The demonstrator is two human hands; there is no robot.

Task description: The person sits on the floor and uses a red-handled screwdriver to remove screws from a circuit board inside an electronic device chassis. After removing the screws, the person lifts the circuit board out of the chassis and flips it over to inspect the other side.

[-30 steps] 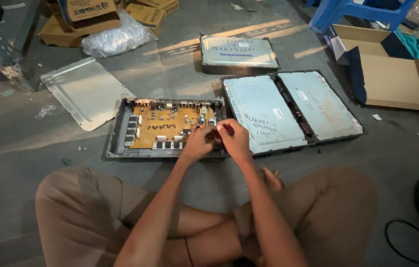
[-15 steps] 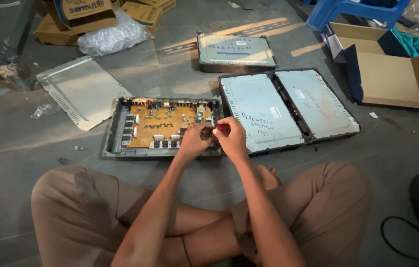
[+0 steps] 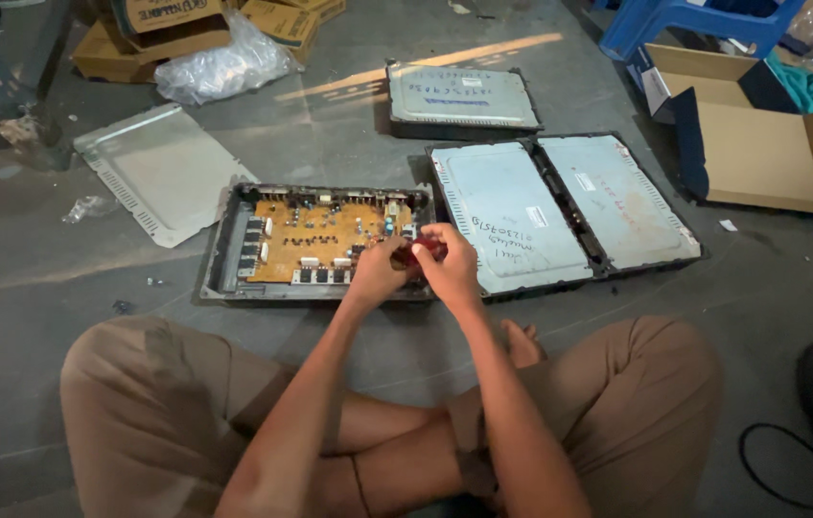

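Note:
An opened black device case [image 3: 224, 251] lies on the concrete floor with an orange circuit board [image 3: 315, 240] exposed inside. My left hand [image 3: 380, 273] rests over the board's near right corner. My right hand [image 3: 449, 267] is curled around a small red-handled tool [image 3: 423, 251] right beside it, and the fingers of both hands meet at the tool. I sit cross-legged in tan trousers just behind the case.
Two closed grey units [image 3: 560, 213] lie side by side to the right, another one [image 3: 459, 98] behind them. A loose metal cover [image 3: 159, 171] lies to the left. Cardboard boxes [image 3: 761, 144], a plastic bag [image 3: 224, 67] and a blue stool [image 3: 685, 24] ring the area. A black cable [image 3: 780, 460] lies at right.
Both hands stay at the board's right corner with only small finger movements. The view has shifted slightly.

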